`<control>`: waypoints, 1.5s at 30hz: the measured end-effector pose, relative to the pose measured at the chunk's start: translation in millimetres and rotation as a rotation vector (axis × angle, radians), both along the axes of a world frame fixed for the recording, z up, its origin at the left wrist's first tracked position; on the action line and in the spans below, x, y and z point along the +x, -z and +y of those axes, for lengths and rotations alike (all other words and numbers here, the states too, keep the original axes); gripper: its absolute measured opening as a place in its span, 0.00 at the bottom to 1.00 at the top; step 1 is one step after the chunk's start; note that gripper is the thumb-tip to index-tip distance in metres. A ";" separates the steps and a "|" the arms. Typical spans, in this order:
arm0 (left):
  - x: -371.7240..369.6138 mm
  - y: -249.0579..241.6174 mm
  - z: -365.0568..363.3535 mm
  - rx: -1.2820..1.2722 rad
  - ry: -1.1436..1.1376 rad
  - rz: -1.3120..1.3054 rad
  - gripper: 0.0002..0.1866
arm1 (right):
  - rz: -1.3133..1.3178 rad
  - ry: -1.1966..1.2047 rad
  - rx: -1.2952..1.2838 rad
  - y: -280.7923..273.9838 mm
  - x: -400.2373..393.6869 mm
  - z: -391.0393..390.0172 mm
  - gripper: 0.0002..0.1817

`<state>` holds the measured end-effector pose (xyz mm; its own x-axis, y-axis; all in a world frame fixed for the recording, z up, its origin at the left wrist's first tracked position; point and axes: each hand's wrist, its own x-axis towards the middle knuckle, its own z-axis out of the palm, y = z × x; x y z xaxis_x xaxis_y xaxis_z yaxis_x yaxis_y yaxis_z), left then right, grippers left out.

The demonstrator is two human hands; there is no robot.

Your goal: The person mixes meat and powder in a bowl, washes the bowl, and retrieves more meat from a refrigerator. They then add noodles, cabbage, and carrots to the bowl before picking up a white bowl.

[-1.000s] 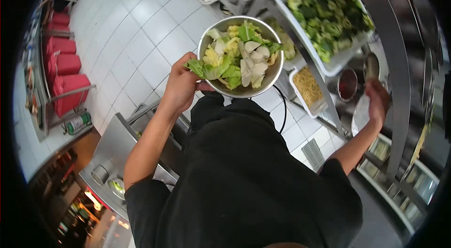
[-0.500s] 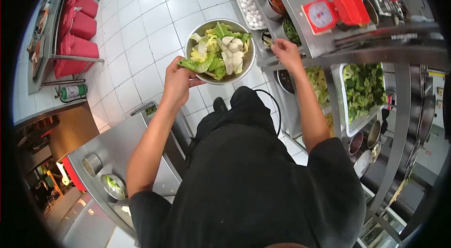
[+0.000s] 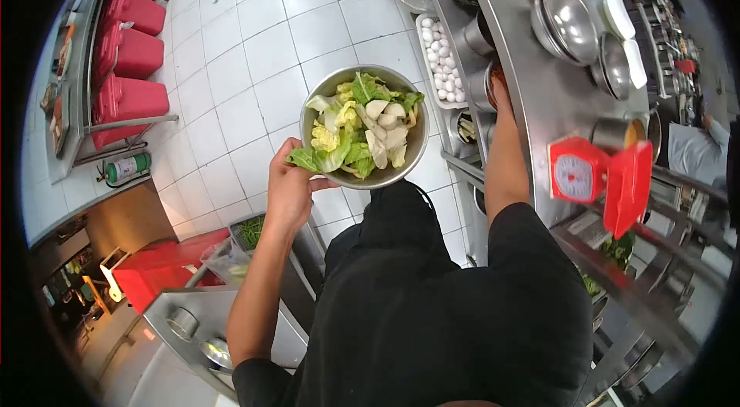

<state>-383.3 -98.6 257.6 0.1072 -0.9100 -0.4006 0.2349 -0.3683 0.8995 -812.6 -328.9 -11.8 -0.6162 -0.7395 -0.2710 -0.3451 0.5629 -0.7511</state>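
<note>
My left hand (image 3: 288, 190) grips the near left rim of a steel bowl (image 3: 418, 146), thumb near the rim. Inside the bowl lie green and yellow lettuce leaves (image 3: 333, 143) and pale, whitish slices (image 3: 385, 123). Out to the right, my right hand (image 3: 501, 92) reaches under the counter edge into a round steel container (image 3: 479, 86) with something orange in it, apparently shredded. Its fingers are mostly hidden by the container and the counter. A small steel container of pale strips (image 3: 466, 128) stands just nearer than that one.
White eggs (image 3: 442, 64) fill a tray beside the lower shelf. On the steel counter (image 3: 524, 60) are stacked metal bowls (image 3: 566, 21) and a red kitchen scale (image 3: 574, 170). Red bins (image 3: 129, 102) and a fire extinguisher (image 3: 126, 168) line the left. Another person's sleeve (image 3: 718, 133) shows far right.
My right hand has moved forward, from above the small container of pale strips into the one with the orange contents. The bowl stays in my left hand. My view has shifted forward along the counter.
</note>
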 end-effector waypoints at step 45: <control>34.4 -116.6 -271.8 0.168 0.855 0.066 0.10 | 0.539 -0.184 -0.553 -413.4 313.7 67.6 0.06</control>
